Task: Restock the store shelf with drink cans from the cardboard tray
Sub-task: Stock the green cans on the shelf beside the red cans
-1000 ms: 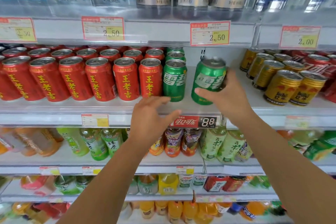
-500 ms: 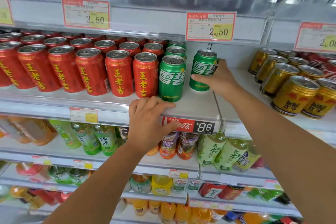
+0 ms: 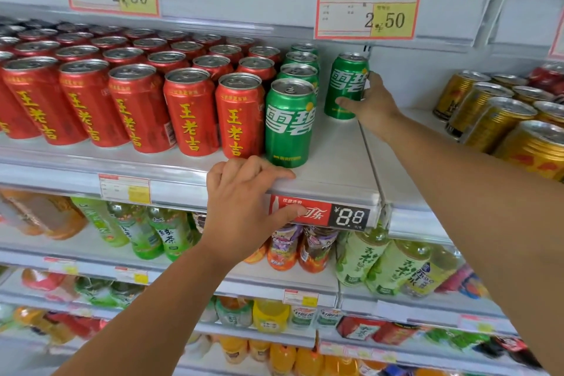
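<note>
My right hand (image 3: 370,107) grips a green drink can (image 3: 346,82) that stands upright deep on the white shelf (image 3: 335,159), to the right of a row of green cans (image 3: 290,122). My left hand (image 3: 244,207) rests on the shelf's front edge, fingers curled over the lip and thumb on the red price strip (image 3: 317,212). The cardboard tray is out of view.
Several rows of red cans (image 3: 137,101) fill the shelf's left part. Gold cans (image 3: 494,119) stand past a divider on the right. Bare shelf lies between the green row and the divider. Bottles (image 3: 375,262) fill the lower shelves.
My right hand carried the green can down from the air and back into the shelf, where it now stands. My left hand dropped onto the shelf edge. The view moved closer.
</note>
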The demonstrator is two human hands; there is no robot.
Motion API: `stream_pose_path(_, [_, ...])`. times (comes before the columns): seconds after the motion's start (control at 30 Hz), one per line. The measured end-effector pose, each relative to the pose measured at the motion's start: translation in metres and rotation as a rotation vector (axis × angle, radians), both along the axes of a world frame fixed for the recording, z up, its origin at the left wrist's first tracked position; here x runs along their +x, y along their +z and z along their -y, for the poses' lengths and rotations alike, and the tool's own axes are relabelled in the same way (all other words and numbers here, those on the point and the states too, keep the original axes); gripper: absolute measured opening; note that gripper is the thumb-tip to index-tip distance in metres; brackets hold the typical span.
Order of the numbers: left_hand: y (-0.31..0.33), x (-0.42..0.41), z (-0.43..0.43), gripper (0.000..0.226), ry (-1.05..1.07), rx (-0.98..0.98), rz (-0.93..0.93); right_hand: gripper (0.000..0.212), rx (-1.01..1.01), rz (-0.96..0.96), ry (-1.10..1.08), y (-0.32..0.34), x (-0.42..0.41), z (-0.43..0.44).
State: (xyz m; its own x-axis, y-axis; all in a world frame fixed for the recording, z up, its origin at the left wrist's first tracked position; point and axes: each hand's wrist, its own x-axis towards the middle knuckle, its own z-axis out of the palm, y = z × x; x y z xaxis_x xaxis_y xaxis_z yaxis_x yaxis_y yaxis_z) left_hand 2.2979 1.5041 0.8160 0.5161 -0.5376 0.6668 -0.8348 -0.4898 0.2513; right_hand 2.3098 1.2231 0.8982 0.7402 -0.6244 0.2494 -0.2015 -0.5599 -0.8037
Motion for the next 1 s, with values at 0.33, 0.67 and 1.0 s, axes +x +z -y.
stream_pose_path(0.33, [-0.001,0.001,-0.001,0.053,-0.009,0.014,0.01,0.067,-0.028,0.001,-0.062,-0.007,0.024,0.009])
stream_pose_path(0.67, [-0.001,0.001,-0.001,0.054,0.004,0.035,0.025,0.065,-0.041,-0.104,-0.053,-0.005,0.029,-0.004])
stream_pose_path(1.0, [0.009,-0.021,-0.002,0.058,-0.016,-0.062,-0.037,0.049,-0.151,0.127,0.09,0.009,-0.131,-0.069])
